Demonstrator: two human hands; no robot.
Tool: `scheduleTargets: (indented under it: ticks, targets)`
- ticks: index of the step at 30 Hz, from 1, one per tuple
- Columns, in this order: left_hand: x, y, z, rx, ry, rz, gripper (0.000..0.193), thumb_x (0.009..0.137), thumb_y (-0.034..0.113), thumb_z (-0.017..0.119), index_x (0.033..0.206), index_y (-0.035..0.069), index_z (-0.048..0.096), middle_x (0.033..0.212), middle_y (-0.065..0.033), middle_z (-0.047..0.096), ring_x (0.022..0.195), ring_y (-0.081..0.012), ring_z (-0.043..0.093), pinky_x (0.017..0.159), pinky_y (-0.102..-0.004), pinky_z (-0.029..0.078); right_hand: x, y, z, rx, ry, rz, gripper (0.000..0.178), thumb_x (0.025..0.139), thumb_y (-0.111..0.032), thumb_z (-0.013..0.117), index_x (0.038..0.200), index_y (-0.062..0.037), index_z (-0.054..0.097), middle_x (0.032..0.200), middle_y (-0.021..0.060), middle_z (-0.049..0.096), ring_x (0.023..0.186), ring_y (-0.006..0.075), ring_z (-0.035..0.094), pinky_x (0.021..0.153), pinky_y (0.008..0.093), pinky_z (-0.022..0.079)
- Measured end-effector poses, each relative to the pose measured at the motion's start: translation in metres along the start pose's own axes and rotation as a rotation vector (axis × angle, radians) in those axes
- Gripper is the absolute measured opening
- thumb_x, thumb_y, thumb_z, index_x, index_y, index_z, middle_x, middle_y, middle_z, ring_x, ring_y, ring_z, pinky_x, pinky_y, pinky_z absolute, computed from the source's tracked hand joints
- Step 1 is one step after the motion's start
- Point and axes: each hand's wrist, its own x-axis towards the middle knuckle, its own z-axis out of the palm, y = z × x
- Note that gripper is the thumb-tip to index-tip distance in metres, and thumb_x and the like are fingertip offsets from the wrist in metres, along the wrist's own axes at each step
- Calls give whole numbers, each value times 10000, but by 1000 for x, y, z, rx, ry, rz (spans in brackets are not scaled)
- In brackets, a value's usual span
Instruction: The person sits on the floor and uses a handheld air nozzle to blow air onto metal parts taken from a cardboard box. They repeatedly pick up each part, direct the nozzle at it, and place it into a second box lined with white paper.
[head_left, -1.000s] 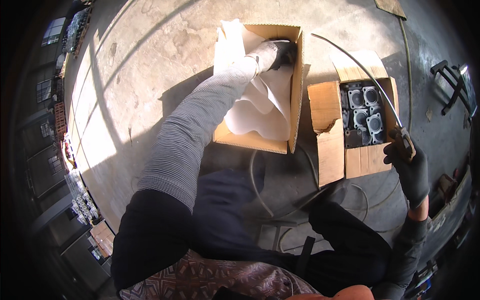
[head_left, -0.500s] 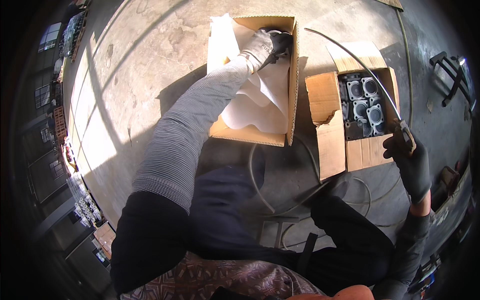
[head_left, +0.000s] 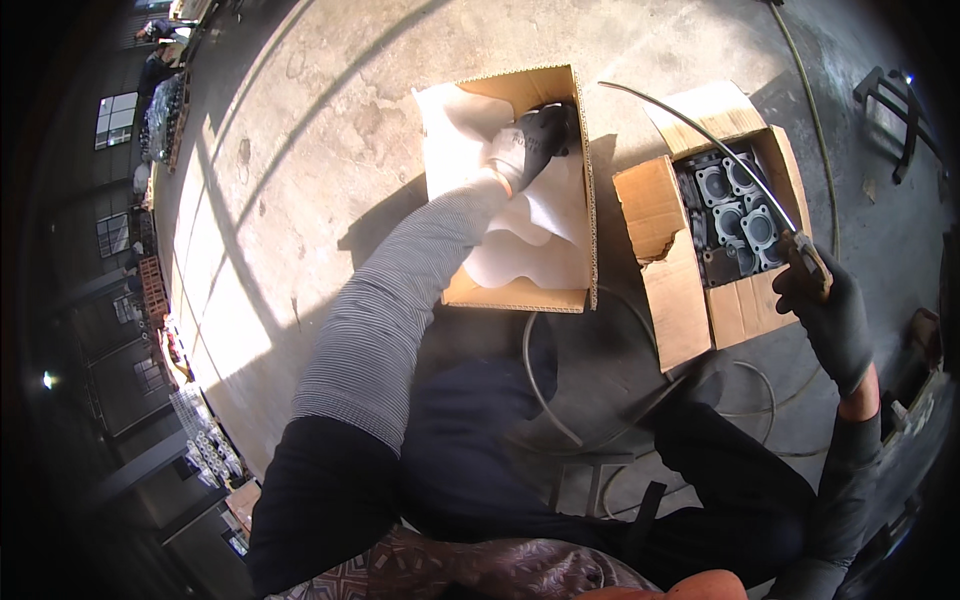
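My left hand (head_left: pixel 528 142), in a grey and black glove, reaches into an open cardboard box (head_left: pixel 588 225). Its fingers curl down at the far right corner; what they grip is hidden under them. White sheets of packing (head_left: pixel 525 262) line this box and hang over its left side. My right hand (head_left: pixel 838 325), in a dark glove, is closed round the handle of an air blow gun (head_left: pixel 810 265). The gun's long, thin, curved tube passes over a second cardboard box (head_left: pixel 655 215). Inside that one lie several grey metal castings (head_left: pixel 758 228) with round faces and bolt holes.
A hose (head_left: pixel 532 365) loops over the concrete floor before my legs. Another hose (head_left: pixel 822 150) runs along the right. A dark metal frame (head_left: pixel 895 125) stands at the far right. Pallets with goods (head_left: pixel 172 110) line the left, with people behind them.
My left hand has turned over slightly in the far right corner of the box, and its dark fingers show more. The whole view has shifted a little; the right hand keeps its hold.
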Motion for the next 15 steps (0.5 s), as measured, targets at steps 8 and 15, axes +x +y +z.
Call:
scheduleTargets:
  ticks: [8, 15]
  targets:
    - [-6, 23, 1, 149, -180, -148, 464, 948, 188, 648, 1397, 150, 539, 1383, -116, 583, 1277, -346, 578, 1006, -491, 517, -2, -1, 1, 49, 1, -25, 393, 896, 55, 670, 1282, 6, 614, 969, 56, 715, 815, 126, 696, 723, 285, 571]
    - [1, 6, -13, 350, -64, 264, 519, 890, 96, 667, 1391, 75, 532, 1417, -128, 562, 1257, -312, 603, 969, -425, 535, -3, 1, -1, 12, 2, -42, 395, 912, 48, 667, 1301, 3, 613, 967, 56, 712, 814, 131, 693, 727, 290, 575]
